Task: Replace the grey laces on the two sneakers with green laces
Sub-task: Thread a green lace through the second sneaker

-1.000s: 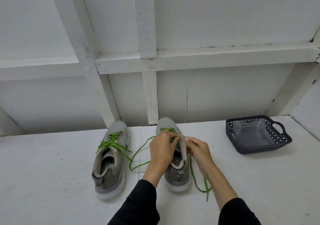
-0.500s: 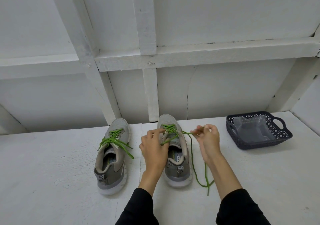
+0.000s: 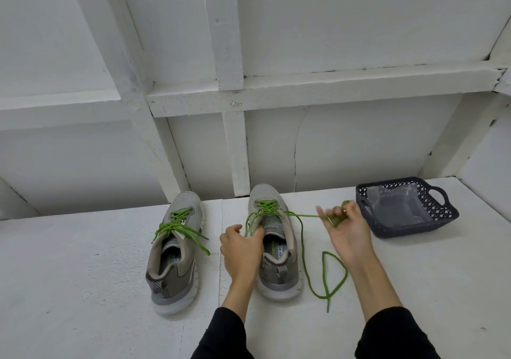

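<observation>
Right hand [image 3: 345,230], right of centre in the frame, pinches the green lace [image 3: 304,215] drawn taut from the right sneaker [image 3: 279,243], palm turned up. Left hand [image 3: 240,248] rests curled on that sneaker's collar at centre, steadying it. Pull evenly so the crossings tighten without shifting it. The left sneaker [image 3: 177,250], centre left, is already laced green.

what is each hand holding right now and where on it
The right hand grips the green lace of the right sneaker along its free length, pulled out sideways. The left hand rests on that sneaker's collar edge, steadying it.
</observation>
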The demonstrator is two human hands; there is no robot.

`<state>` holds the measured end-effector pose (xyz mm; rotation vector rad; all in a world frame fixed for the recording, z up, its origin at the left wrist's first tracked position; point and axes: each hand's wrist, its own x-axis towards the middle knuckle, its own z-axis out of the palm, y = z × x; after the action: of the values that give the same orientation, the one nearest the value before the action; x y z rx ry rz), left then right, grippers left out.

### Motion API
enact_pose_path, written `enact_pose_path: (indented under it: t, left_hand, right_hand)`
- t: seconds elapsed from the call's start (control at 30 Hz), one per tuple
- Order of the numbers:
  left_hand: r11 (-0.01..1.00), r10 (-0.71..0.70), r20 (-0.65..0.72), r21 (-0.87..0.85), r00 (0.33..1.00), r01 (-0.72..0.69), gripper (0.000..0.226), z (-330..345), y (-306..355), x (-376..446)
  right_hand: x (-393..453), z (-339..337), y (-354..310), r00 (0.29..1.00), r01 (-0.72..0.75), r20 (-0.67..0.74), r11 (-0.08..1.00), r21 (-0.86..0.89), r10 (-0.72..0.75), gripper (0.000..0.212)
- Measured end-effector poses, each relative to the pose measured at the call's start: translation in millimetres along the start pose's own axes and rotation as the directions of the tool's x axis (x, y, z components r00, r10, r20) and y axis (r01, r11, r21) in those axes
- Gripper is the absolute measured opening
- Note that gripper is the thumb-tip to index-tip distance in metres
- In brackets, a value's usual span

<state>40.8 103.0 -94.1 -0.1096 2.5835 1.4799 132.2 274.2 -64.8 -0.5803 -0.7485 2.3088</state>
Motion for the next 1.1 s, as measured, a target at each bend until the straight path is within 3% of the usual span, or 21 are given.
enact_pose_path:
  t: [0.03,0.07,0.13,0.2,0.23,0.3,0.37,0.4,0.53,0.67,0.77,0.9,1.0,1.1]
  left_hand:
    - [1.0,0.009,-0.011,-0.026,1.0,-0.009,0.056,0.8,0.5,-0.4]
    - [0.998,0.029,-0.018,-0.051,0.999,-0.03,0.052,1.7,0.9,-0.7]
    - [0.991,0.077,0.002,-0.111,0.997,-0.076,0.037,3.2,1.6,-0.9]
    - [0.971,0.135,0.021,-0.203,0.991,-0.128,0.02,3.3,2.2,-1.2]
    - [0.96,0.17,0.017,-0.228,0.985,-0.162,0.017,2.7,2.4,-1.8]
    - [0.947,0.228,0.011,-0.233,0.974,-0.219,0.019,1.8,2.3,-1.7]
    - [0.941,0.26,0.023,-0.229,0.965,-0.248,0.024,1.5,2.0,-1.0]
    - [0.938,0.275,0.027,-0.226,0.961,-0.262,0.028,1.8,1.6,-0.8]
    - [0.936,0.3,0.023,-0.203,0.954,-0.289,0.033,4.4,0.2,0.4]
    - [0.937,0.304,0.025,-0.187,0.952,-0.294,0.034,6.4,0.0,1.6]
    - [0.939,0.311,0.026,-0.16,0.95,-0.303,0.032,4.2,-0.4,1.4]
    - [0.931,0.364,0.041,-0.043,0.93,-0.363,0.018,0.2,3.6,3.1]
    - [0.909,0.406,0.06,0.07,0.912,-0.41,0.016,-2.1,8.1,7.0]
    - [0.885,0.435,0.106,0.131,0.894,-0.446,0.021,-3.9,9.6,11.5]
  right_hand:
    - [0.4,-1.3,-4.7,0.999,0.025,-0.03,0.993,-0.115,-0.028,0.032]
    - [1.0,-4.9,-5.8,0.997,0.06,-0.031,0.926,-0.374,-0.077,0.03]
    - [0.9,-15.3,1.0,0.988,0.155,0.125,0.53,-0.834,-0.093,0.02]
    - [-0.5,-23.8,11.4,0.96,0.244,0.263,0.176,-0.954,0.098,0.023]
    - [-2.3,-25.7,15.5,0.946,0.257,0.272,0.104,-0.961,0.174,0.027]
    - [-4.8,-24.3,18.6,0.952,0.208,0.237,0.159,-0.965,0.193,0.033]
    - [-2.8,-25.4,16.8,0.982,0.075,0.117,0.26,-0.963,0.149,0.039]
    - [-1.1,-28.5,14.7,0.993,-0.002,0.029,0.26,-0.966,0.117,0.04]
    - [-1.3,-47.5,2.8,0.968,-0.235,-0.241,0.09,-0.968,-0.063,0.037]
    - [-2.7,-43.7,0.9,0.966,-0.24,-0.23,-0.079,-0.968,-0.121,0.035]
    - [0.1,-32.1,0.1,0.954,-0.265,-0.277,-0.11,-0.958,0.111,0.032]
    - [-11.1,-21.5,-1.5,0.816,-0.182,-0.298,-0.268,-0.946,0.495,0.03]
    - [-10.8,-21.7,5.5,0.795,-0.035,-0.187,-0.264,-0.964,0.578,0.02]
    - [-6.5,-20.4,9.9,0.851,0.041,-0.07,-0.198,-0.979,0.521,0.021]
